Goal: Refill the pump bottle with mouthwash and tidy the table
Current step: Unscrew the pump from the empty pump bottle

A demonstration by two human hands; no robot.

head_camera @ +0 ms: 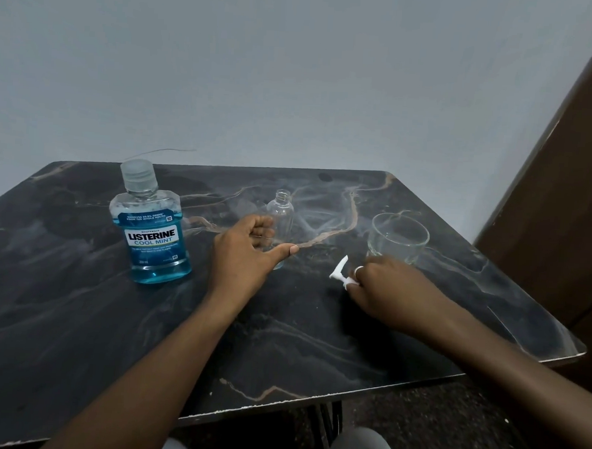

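A: What is carried by the dark marble-patterned worktop?

B: A blue mouthwash bottle with a clear cap is stood upright at the left. A clear drinking glass is seen at the right, and a small clear uncapped plastic bottle is set between them.

A: And the hands?

B: The small bottle is loosely cupped by the left hand, fingers curled, thumb extended. A white pump head is pinched by the fingers of the right hand, just before the glass.
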